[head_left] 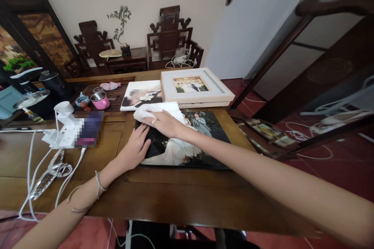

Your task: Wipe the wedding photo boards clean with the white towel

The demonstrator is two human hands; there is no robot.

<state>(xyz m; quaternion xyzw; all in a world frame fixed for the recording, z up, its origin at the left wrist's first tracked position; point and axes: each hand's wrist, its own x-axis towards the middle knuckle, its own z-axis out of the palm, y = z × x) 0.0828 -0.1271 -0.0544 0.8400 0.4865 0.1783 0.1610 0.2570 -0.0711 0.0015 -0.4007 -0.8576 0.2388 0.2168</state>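
A large dark photo print [204, 140] lies flat on the wooden table [175, 198]. My left hand [134, 148] rests on its left edge, fingers flat and stretched out. My right hand [165, 123] presses a white cloth [156, 110] onto the print's upper left corner, fingers laid over the cloth. Beyond the cloth lie a frameless photo canvas [140, 94] and a white-framed photo [194, 87] stacked on another frame.
A white power strip [62, 134] with cables and a purple item sits at left. A pink cup [99, 100] and small dishes stand on a tray further back. Carved wooden chairs [172, 41] and a plant line the wall. More photos [267, 130] lie at right.
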